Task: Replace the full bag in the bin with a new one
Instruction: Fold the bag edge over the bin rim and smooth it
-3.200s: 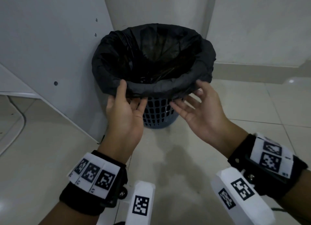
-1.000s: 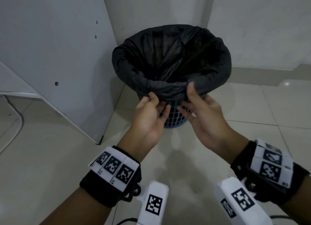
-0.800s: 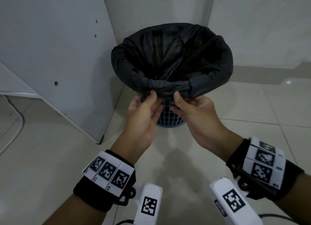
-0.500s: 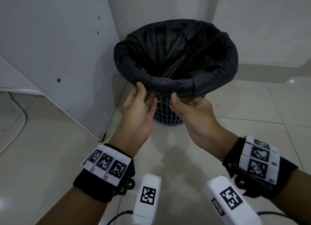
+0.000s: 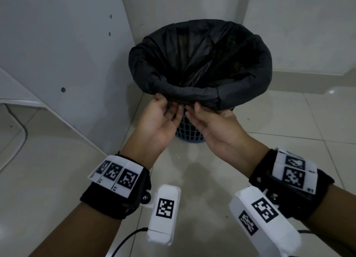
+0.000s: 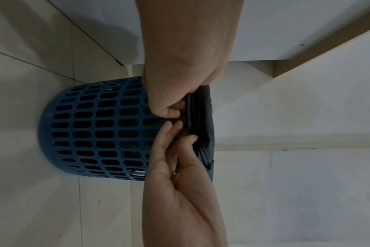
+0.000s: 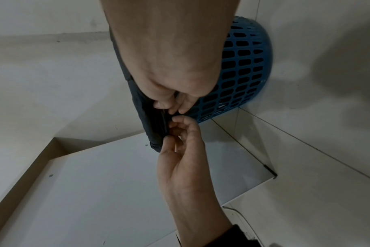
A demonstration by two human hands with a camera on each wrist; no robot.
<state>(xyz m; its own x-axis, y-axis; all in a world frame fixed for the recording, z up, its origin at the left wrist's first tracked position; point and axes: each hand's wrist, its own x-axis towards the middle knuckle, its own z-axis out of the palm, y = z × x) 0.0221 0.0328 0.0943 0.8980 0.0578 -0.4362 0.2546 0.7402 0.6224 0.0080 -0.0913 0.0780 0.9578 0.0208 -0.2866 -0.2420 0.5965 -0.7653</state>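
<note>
A blue lattice bin [image 5: 189, 130] stands on the floor in a corner. A black bag [image 5: 200, 64] lines it, with its top folded down over the rim. My left hand [image 5: 169, 106] pinches the folded hem at the near rim, thumb on the outside and fingers curled beneath. Right beside it, my right hand [image 5: 194, 108] pinches the same hem. In the left wrist view, my left hand [image 6: 169, 110] and right hand [image 6: 177, 133] meet at the bag edge [image 6: 203, 125] above the bin wall [image 6: 95, 130]. The right wrist view shows my right hand [image 7: 171, 103] on the bag [image 7: 148, 120].
A white cabinet panel [image 5: 67, 54] stands close on the bin's left, and walls close the corner behind it. A skirting board [image 5: 308, 81] runs along the right wall. A cable [image 5: 21, 133] lies on the tiled floor [image 5: 192, 179] at far left.
My hands, apart on the near rim 3 seconds ago, have come together at its middle. Their fingers have tucked under the folded hem and now pinch it.
</note>
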